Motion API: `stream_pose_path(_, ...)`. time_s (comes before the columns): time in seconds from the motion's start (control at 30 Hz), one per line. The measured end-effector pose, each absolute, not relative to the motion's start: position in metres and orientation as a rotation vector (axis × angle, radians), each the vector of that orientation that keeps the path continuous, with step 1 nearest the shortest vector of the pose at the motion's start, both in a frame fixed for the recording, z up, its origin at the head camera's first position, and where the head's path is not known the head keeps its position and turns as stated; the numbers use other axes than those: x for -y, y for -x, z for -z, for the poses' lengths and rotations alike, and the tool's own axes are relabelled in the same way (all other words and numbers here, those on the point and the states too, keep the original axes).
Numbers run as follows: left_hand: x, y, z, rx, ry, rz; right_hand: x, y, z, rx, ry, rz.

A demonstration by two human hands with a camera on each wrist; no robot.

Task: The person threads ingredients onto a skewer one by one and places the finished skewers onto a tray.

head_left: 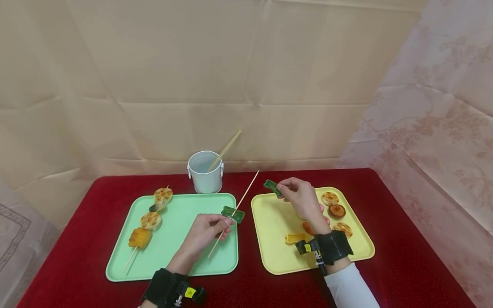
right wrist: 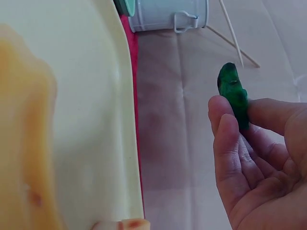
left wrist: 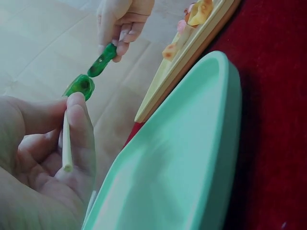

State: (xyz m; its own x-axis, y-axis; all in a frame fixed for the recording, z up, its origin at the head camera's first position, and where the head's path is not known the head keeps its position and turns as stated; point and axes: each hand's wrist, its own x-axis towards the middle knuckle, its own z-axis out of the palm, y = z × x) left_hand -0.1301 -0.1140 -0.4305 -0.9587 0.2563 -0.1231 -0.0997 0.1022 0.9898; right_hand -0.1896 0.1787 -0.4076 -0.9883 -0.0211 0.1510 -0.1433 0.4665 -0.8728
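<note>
My left hand (head_left: 204, 233) pinches a thin wooden skewer (head_left: 248, 189) over the right side of the mint-green tray (head_left: 179, 248). On this skewer, just above the fingertips, sits a green pepper piece (head_left: 238, 215). Between thumb and fingers my right hand (head_left: 302, 200) holds a second green pepper piece (head_left: 271, 186), raised above the far left corner of the yellow tray (head_left: 269, 239). The left wrist view shows the two pieces (left wrist: 84, 86) close to each other; whether they touch is hard to tell there. In the right wrist view the held piece (right wrist: 232, 91) has a small hole.
A loaded skewer with lotus root slices (head_left: 150, 220) and a corn piece (head_left: 140, 238) lies on the green tray's left. The yellow tray bears lotus slices (head_left: 330, 198), a mushroom (head_left: 337, 211) and a yellow piece (head_left: 295, 238). Behind stands a white bucket (head_left: 207, 182) with skewers (head_left: 231, 143).
</note>
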Motion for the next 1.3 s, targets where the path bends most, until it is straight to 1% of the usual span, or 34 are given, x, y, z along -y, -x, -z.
stream_pose_path(0.3, 0.1223, 0.1311, 0.4304, -2.113, -0.278, -1.849, -0.1805, 0.1932, 0.4071, 2.563, -0.006, -1.739)
stream_pose_path(0.63, 0.1219, 0.1300, 0.4339, -2.065, -0.391, -1.778, -0.1835, 0.1947, 0.4105, 2.539, 0.023, -1.818)
stream_pose_path(1.0, 0.1205, 0.1286, 0.4337, -2.087, -0.389, -1.734, -0.1827, 0.1920, 0.4080, 2.508, -0.012, -1.871)
stream_pose_path(1.3, 0.1205, 0.1277, 0.4341, -2.063, -0.380, -1.781, -0.1774, 0.1882, 0.4063, 2.457, -0.101, -1.945)
